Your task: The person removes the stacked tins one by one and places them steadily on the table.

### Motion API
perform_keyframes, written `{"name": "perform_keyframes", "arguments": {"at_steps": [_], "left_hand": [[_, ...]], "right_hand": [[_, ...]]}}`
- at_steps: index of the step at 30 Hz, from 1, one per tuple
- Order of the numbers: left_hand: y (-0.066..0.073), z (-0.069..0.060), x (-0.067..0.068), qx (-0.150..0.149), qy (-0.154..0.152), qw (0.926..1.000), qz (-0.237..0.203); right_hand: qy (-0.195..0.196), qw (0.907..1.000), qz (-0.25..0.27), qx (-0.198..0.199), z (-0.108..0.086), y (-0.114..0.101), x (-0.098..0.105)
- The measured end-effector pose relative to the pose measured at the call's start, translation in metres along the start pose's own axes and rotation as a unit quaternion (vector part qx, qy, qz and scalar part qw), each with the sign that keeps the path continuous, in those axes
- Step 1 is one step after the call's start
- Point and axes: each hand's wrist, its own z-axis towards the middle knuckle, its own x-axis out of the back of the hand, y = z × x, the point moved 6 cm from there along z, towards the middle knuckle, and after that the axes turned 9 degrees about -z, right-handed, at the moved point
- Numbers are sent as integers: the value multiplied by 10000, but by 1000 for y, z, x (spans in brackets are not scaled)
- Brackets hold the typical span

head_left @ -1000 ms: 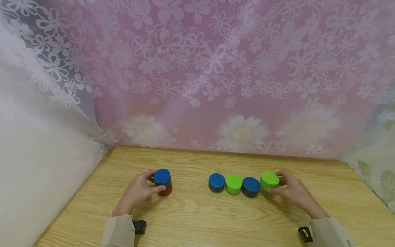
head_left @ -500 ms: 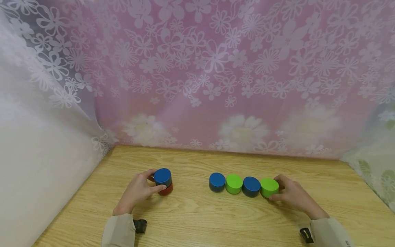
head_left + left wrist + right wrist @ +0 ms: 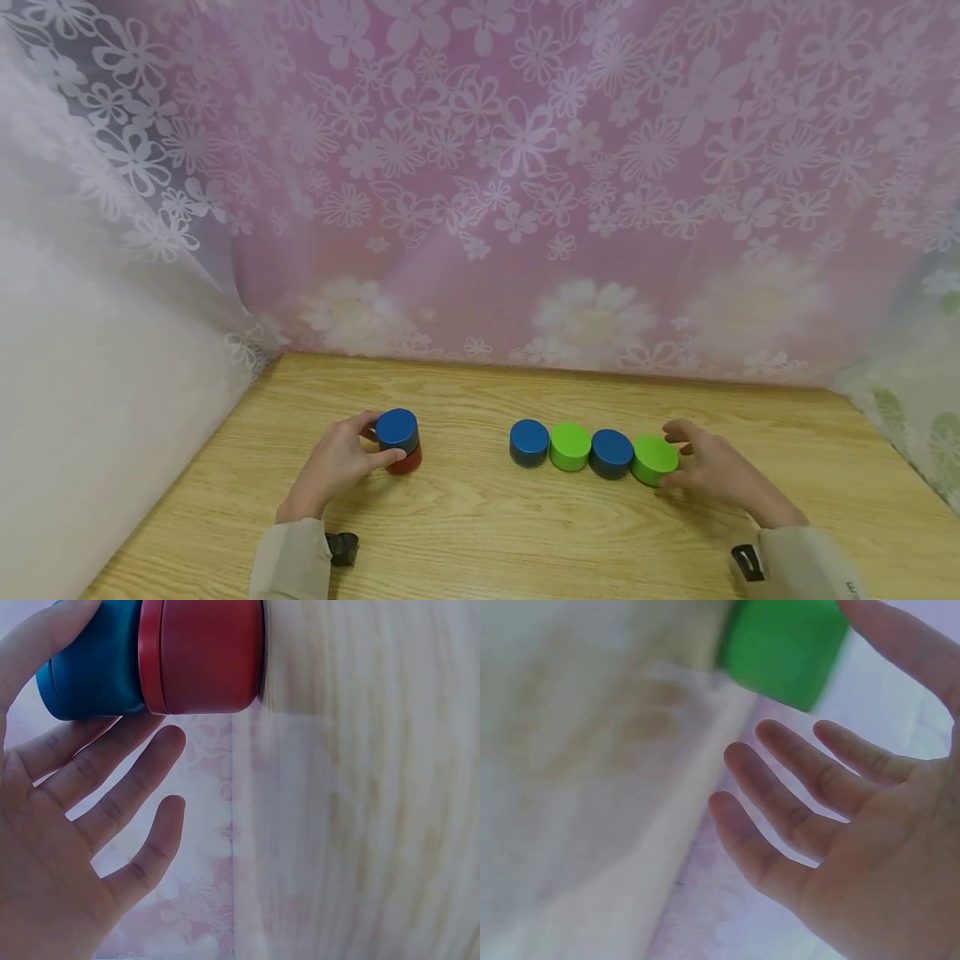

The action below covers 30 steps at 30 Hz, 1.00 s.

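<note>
At the left, my left hand (image 3: 341, 462) grips a blue round tin (image 3: 397, 427) between thumb and fingers. That tin sits on top of a red round tin (image 3: 210, 656), whose base meets the table in the left wrist view. My right hand (image 3: 712, 471) is beside the end green round tin (image 3: 655, 458), its fingers spread and apart from it. The thumb lies close to this tin; whether it touches I cannot tell. The green tin stands on the table at the right end of a row, next to a dark blue tin (image 3: 611, 452).
Further left in the row stand another green tin (image 3: 570, 446) and another blue tin (image 3: 529, 442). Wooden tabletop (image 3: 465, 517) lies between the red-and-blue stack and the row. A pink floral curtain (image 3: 480, 208) hangs behind the table, with pale cloth at both sides.
The right hand lowered the tilted green tin onto the table at the row's end, then let go, its fingers opening away. The left hand stays on the blue tin.
</note>
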Motion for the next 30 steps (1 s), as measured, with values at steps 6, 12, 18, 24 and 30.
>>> {"name": "perform_keyframes", "arguments": {"at_steps": [6, 12, 18, 24, 30], "left_hand": [[1, 1, 0, -78, -28, 10000, 1], [2, 0, 0, -34, -16, 10000, 18], [3, 0, -1, -81, -30, 10000, 35], [1, 0, 0, -94, -35, 9999, -39], [0, 1, 0, -81, -57, 9999, -62]], "right_hand": [[368, 9992, -6, 145, 5, -19, 21], [872, 9956, 305, 178, 18, -51, 22], [1072, 9912, 723, 267, 30, -79, 11], [1149, 9888, 880, 368, 39, -96, 3], [1221, 9876, 891, 418, 46, -106, -1]]}}
